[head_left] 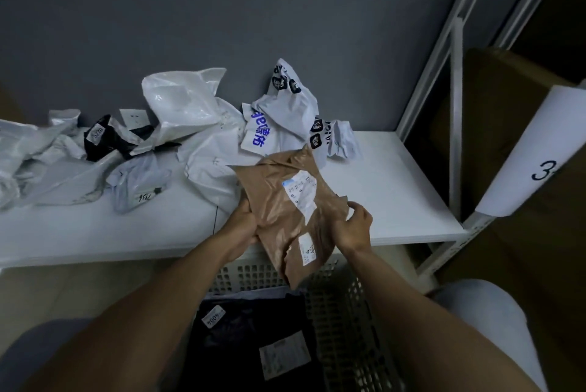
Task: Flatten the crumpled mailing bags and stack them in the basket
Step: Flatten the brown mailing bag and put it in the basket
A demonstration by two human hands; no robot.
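Observation:
A crumpled brown mailing bag [279, 204] with white labels hangs over the front edge of the white shelf [396, 188]. My left hand [242, 223] grips its left edge. My right hand [355, 226] holds its right edge with curled fingers. Below it stands a white perforated basket [348, 306] that holds a flat black mailing bag [253, 337] with labels. Several crumpled white, grey and black bags [190, 125] lie piled on the shelf behind and to the left.
A grey wall backs the shelf. White metal rack posts [456, 125] rise at the right, with cardboard boxes [507, 153] and a white sign marked 3 [539, 153] beyond them. My knees flank the basket.

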